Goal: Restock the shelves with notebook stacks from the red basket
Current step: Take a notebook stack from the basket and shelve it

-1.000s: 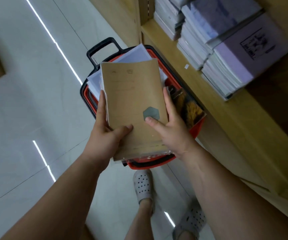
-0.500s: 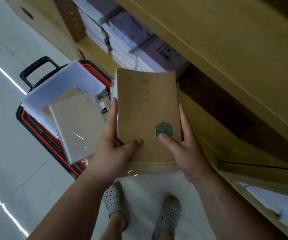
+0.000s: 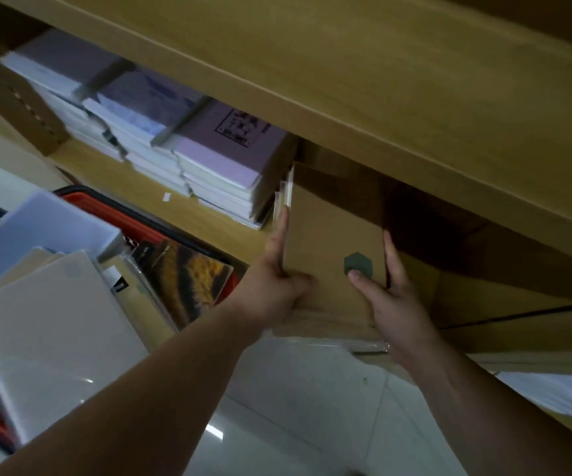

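Observation:
A plastic-wrapped stack of brown-covered notebooks [image 3: 329,228] with a grey hexagon sticker sits half inside the lower wooden shelf [image 3: 209,218], right of the pale purple stacks. My left hand [image 3: 277,276] grips its left edge, thumb on the cover. My right hand [image 3: 387,290] grips the right edge, thumb beside the sticker. The stack's far end is under the upper shelf board, in shadow. The red basket [image 3: 147,221] stands on the floor at the left, holding white and beige notebook stacks.
Pale purple and white notebook stacks [image 3: 215,156] fill the shelf's left part. The upper shelf board [image 3: 346,80] overhangs closely. In the basket lie a dark and yellow cover [image 3: 191,280] and a beige stack [image 3: 47,331]. White floor tiles below; papers at the lower right.
Both hands carried the brown stack from above the basket to the right and forward into the shelf opening. The view swung toward the shelf, so the basket now lies at the left.

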The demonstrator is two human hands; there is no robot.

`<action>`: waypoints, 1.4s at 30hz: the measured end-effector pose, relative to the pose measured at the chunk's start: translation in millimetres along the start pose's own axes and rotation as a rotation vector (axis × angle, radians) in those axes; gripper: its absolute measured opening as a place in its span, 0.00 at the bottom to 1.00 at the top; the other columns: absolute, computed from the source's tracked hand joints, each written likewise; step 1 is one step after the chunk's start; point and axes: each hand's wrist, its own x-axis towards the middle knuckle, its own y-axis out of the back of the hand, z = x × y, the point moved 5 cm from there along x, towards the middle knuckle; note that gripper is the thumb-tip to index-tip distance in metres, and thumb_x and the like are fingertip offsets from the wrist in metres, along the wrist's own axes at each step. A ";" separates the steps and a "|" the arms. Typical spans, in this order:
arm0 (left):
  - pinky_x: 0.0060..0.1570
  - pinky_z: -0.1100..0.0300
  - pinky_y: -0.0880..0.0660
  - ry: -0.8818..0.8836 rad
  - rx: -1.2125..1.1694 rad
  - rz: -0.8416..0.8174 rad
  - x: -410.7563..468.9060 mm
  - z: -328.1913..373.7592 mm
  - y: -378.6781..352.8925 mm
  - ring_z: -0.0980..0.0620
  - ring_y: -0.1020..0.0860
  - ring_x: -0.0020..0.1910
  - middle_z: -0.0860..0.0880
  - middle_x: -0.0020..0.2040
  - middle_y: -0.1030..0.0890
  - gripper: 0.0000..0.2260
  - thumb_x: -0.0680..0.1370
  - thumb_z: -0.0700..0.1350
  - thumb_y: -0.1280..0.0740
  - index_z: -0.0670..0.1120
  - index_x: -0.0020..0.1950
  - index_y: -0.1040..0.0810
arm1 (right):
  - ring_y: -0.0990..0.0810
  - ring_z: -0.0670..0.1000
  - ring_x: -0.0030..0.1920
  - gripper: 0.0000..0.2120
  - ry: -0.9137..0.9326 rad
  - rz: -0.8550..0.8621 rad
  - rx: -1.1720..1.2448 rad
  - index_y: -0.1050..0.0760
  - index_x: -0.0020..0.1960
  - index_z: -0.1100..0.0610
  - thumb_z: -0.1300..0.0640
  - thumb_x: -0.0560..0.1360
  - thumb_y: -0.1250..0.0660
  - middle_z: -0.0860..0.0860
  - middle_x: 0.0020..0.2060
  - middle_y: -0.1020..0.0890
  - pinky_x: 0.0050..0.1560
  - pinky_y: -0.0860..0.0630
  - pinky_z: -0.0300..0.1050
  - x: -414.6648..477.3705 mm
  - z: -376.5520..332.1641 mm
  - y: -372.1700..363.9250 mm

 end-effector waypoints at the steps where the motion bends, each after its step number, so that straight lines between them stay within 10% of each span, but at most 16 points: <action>1: 0.55 0.56 0.19 0.005 0.005 -0.008 7.5 -5.3 1.0 0.54 0.21 0.62 0.60 0.65 0.26 0.49 0.75 0.35 0.28 0.73 0.77 0.54 | 0.21 0.47 0.62 0.37 -0.003 0.011 0.019 0.41 0.69 0.21 0.56 0.78 0.29 0.35 0.61 0.23 0.59 0.20 0.55 5.8 5.3 -0.1; 8: 0.60 0.47 0.20 -0.026 0.138 0.037 69.1 -26.3 10.7 0.49 0.18 0.58 0.52 0.63 0.18 0.46 0.72 0.35 0.25 0.67 0.79 0.43 | 0.20 0.45 0.61 0.39 0.088 0.103 0.082 0.46 0.79 0.34 0.59 0.79 0.31 0.36 0.62 0.22 0.66 0.23 0.52 52.4 44.9 -3.7; 17: 0.31 0.63 0.21 -0.106 0.162 0.168 94.8 -29.8 9.2 0.53 0.17 0.42 0.55 0.48 0.18 0.37 0.77 0.35 0.29 0.66 0.76 0.37 | 0.24 0.43 0.57 0.32 0.262 0.024 -0.255 0.42 0.80 0.43 0.49 0.80 0.32 0.38 0.60 0.24 0.56 0.26 0.44 93.5 30.8 7.1; 31: 0.60 0.42 0.22 -0.188 0.014 0.447 44.2 -90.5 -9.0 0.48 0.20 0.58 0.56 0.64 0.22 0.35 0.76 0.48 0.27 0.77 0.72 0.40 | 0.20 0.46 0.61 0.34 0.315 -0.115 0.005 0.42 0.79 0.37 0.57 0.80 0.33 0.35 0.56 0.21 0.66 0.25 0.51 82.3 67.7 15.5; 42: 0.39 0.50 0.17 -0.089 -0.186 0.558 51.2 -67.0 -13.1 0.45 0.19 0.48 0.50 0.55 0.22 0.25 0.79 0.40 0.34 0.64 0.72 0.28 | 0.25 0.48 0.67 0.33 0.343 0.021 0.068 0.48 0.81 0.37 0.51 0.82 0.35 0.35 0.59 0.24 0.70 0.30 0.53 81.1 77.2 -1.0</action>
